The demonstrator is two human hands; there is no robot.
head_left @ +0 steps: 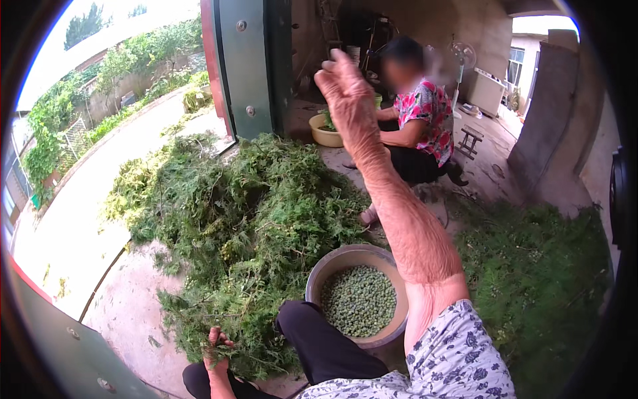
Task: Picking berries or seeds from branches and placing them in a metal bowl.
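My left hand (218,347) is low at the left, its fingers closed around a leafy green branch (236,326) at the edge of a big heap of cut evergreen branches (266,193). My right arm stretches up and forward across the view. At its end, my right hand (347,90) is raised with fingers partly bent and apart, and nothing shows in it. Below that forearm a round basin (319,272) stands by my knee, holding many small round green cones or berries (359,300). The forearm covers part of the view beyond the basin.
Another person (425,120) in a pink floral top crouches ahead, by a yellow basin (324,133) with greenery. More cut branches (531,272) lie at the right. A small stool (469,141) and a standing fan (463,56) are farther back. A dark green door (246,66) stands ahead-left.
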